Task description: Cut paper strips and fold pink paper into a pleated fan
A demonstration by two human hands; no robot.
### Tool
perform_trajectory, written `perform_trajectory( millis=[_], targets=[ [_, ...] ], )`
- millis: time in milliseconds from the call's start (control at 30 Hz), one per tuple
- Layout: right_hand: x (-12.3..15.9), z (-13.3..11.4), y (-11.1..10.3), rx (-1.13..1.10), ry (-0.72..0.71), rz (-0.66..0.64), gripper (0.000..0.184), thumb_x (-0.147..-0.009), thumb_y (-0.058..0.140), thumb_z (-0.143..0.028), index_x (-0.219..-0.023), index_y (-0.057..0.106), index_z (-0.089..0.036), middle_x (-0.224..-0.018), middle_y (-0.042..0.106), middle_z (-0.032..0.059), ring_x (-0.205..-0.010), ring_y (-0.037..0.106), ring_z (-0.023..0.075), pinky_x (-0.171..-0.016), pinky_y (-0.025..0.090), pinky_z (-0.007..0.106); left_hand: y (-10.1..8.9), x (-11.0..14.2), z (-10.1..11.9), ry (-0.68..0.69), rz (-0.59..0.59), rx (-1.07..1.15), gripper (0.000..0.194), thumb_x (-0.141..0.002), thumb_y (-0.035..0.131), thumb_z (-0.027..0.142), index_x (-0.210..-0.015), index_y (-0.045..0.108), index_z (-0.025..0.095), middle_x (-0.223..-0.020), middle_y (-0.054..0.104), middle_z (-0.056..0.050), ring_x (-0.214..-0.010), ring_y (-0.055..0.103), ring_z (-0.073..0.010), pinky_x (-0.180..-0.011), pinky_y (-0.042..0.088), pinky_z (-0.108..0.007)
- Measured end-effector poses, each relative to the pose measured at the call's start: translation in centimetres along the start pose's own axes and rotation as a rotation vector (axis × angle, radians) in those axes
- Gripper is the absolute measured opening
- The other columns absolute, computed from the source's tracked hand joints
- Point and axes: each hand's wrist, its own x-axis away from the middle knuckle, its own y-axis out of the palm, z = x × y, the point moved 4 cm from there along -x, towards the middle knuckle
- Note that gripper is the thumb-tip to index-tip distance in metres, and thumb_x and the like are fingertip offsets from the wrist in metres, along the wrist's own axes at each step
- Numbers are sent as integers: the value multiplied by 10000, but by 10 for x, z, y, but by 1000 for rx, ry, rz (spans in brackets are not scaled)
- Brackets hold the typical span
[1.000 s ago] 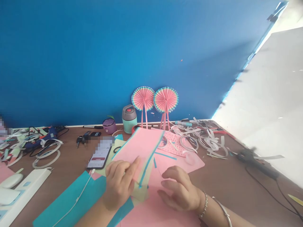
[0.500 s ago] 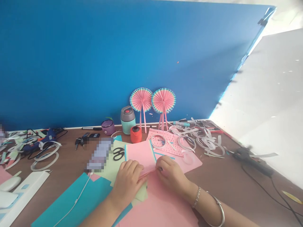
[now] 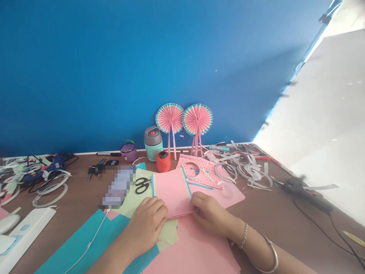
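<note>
A pink paper sheet with teal strips along its sides (image 3: 172,190) lies flat on the brown table, folded over at its near edge. My left hand (image 3: 146,224) presses on the fold's left end, fingers curled and closed over the paper. My right hand (image 3: 209,213), bracelets on its wrist, pinches the fold's right end. Under them lie a larger pink sheet (image 3: 196,251), a pale yellow sheet (image 3: 168,234) and a teal sheet (image 3: 85,243).
Black scissors (image 3: 142,185), an orange thread spool (image 3: 163,161), a blurred phone (image 3: 116,186) with a white cable, a teal flask (image 3: 153,143), a purple pot (image 3: 129,152) and two pink paper fans (image 3: 184,120) stand behind. Tape rings and paper strips (image 3: 242,167) lie right; a glue gun (image 3: 302,190) far right.
The pink sheet was held up and tilted; it now lies flat, folded at its near edge. Both hands moved onto that fold, the right from open to pinching.
</note>
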Motion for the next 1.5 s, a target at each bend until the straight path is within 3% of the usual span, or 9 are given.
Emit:
perform_trajectory(
  millis=[100, 167, 333, 467, 833, 1100, 1200, 1500],
  targets=[
    [0, -5, -2, 106, -106, 58, 192, -688, 405, -5, -705, 414, -196, -712, 451, 8, -632, 371, 140, -569, 281, 257, -1, -1, 0, 72, 78, -104, 216, -871, 396, 62, -742, 511, 191, -783, 553, -14, -730, 449, -180, -675, 328, -328],
    [0, -7, -1, 119, -101, 21, 201, -686, 402, 3, -700, 435, -195, -708, 455, 3, -617, 368, 134, -561, 278, 255, 1, -1, 0, 76, 68, -125, 223, -859, 407, 54, -722, 518, 190, -760, 557, -12, -709, 454, -174, -657, 328, -322],
    [2, 0, -3, -117, 101, -151, 176, -665, 498, -17, -705, 495, -188, -728, 499, -23, -615, 429, 102, -548, 317, 209, 5, -1, -5, -97, -97, 19, 228, -808, 463, 47, -639, 502, 195, -687, 555, 20, -673, 508, -148, -624, 357, -272],
    [3, 1, -9, -234, 126, -197, 158, -687, 532, -33, -723, 557, -185, -736, 534, -21, -659, 472, 113, -577, 357, 209, -1, -1, -7, -201, -155, 151, 212, -785, 483, 69, -628, 527, 204, -714, 581, 24, -727, 555, -146, -631, 378, -246],
    [3, 9, -1, -229, 191, -97, 197, -694, 481, 4, -672, 568, -172, -798, 499, 4, -660, 491, 109, -611, 397, 234, -6, 1, -14, -327, -144, 224, 224, -813, 456, 133, -638, 570, 213, -772, 620, 1, -782, 598, -168, -653, 417, -255],
    [1, 13, 1, -234, 258, -18, 252, -693, 500, -14, -797, 644, -192, -805, 607, 18, -738, 543, 147, -656, 424, 257, -5, 0, -22, -429, -132, 256, 189, -806, 445, 167, -676, 570, 219, -763, 640, 0, -779, 606, -181, -647, 420, -268],
    [1, 16, 2, -232, 271, 3, 224, -687, 520, -16, -747, 648, -189, -782, 604, 19, -761, 543, 156, -679, 430, 268, -5, -1, -22, -448, -140, 265, 170, -790, 455, 168, -677, 571, 219, -764, 647, -3, -775, 603, -184, -644, 420, -268],
    [1, 15, 1, -231, 265, -43, 192, -674, 526, -28, -729, 624, -184, -764, 590, 6, -726, 530, 143, -666, 418, 260, -3, -2, -23, -439, -144, 261, 176, -778, 450, 156, -651, 557, 212, -756, 637, -5, -776, 597, -184, -635, 409, -267]
  ],
)
